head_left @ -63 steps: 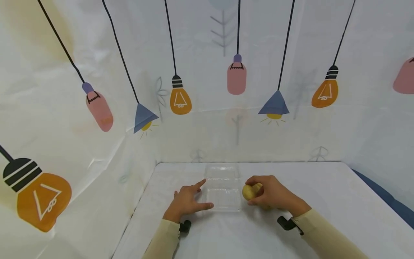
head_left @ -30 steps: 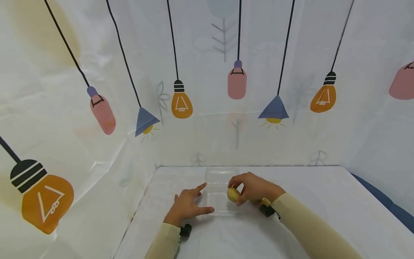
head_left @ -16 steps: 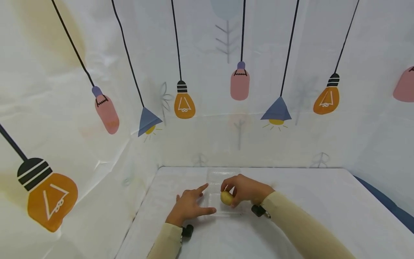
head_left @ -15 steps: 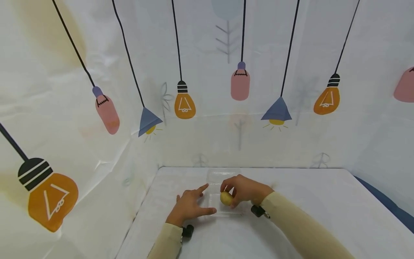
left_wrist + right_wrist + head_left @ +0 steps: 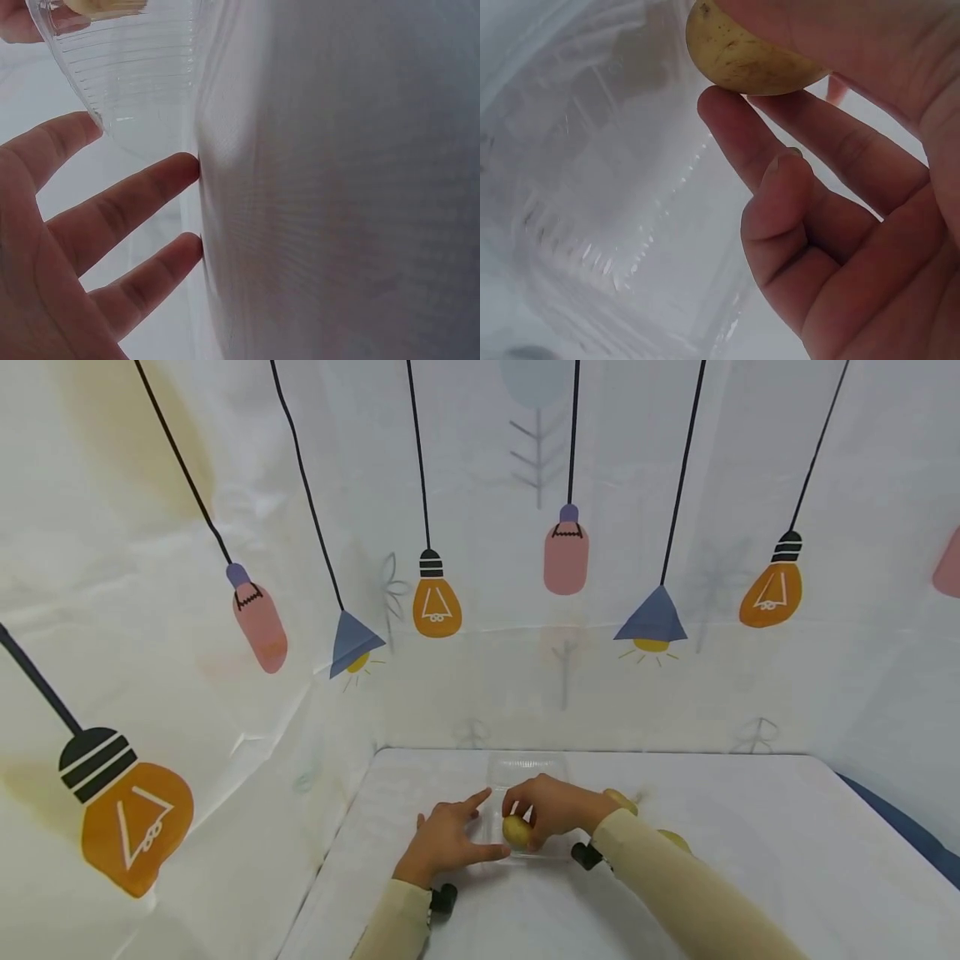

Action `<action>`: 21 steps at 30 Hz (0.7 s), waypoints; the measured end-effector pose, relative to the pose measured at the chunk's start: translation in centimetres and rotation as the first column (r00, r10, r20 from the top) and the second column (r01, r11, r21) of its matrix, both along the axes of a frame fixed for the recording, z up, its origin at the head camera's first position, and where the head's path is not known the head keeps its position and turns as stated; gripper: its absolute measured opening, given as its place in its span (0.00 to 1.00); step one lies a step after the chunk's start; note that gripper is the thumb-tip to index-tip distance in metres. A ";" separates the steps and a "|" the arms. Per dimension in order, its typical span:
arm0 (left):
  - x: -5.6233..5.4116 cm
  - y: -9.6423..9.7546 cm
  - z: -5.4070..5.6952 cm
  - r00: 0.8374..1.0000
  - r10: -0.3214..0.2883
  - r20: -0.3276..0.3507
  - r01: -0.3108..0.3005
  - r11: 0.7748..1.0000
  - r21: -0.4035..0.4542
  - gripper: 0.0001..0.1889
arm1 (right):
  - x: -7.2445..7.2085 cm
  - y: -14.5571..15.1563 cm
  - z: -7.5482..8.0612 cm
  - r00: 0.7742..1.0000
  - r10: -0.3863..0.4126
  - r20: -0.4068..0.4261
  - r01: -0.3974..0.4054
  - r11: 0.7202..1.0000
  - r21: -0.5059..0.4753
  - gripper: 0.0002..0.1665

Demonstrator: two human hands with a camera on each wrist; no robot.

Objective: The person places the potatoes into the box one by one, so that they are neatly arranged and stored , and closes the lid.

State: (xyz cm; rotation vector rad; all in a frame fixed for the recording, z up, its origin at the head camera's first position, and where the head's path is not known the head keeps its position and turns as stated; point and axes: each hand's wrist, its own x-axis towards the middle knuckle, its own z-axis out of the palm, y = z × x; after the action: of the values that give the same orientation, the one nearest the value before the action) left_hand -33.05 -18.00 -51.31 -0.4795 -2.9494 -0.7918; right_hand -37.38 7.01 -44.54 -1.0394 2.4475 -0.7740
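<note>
A small yellow potato is pinched between the thumb and fingers of my right hand, over the near half of a clear plastic clamshell container. In the right wrist view the potato shows brown specks, and the ribbed container wall lies beyond it. My left hand spreads its fingers at the container's left side. The left wrist view shows one fingertip touching the ribbed plastic, while two other fingertips meet the white tabletop.
Two more potatoes lie partly hidden by the right arm: one potato behind the wrist, another potato beside the forearm. The container's lid half lies folded back toward the rear edge of the white table. A printed curtain hangs behind.
My right hand has carried the potato leftward from the table right of the container to over its near half. My left hand has kept its place at the container. Potatoes behind the right arm now show.
</note>
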 end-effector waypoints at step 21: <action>-0.1 0.0 -0.5 0.999 0.002 -0.045 -0.002 1.000 0.000 0.59 | -0.3 -2.2 -1.9 0.997 0.041 -0.071 -0.037 0.998 0.056 0.24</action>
State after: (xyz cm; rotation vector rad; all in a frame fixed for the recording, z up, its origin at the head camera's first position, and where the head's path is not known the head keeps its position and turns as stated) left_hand -33.12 -17.95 -51.77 -0.4872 -2.9083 -0.7699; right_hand -37.72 4.76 -46.39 -1.1089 2.4862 -0.6646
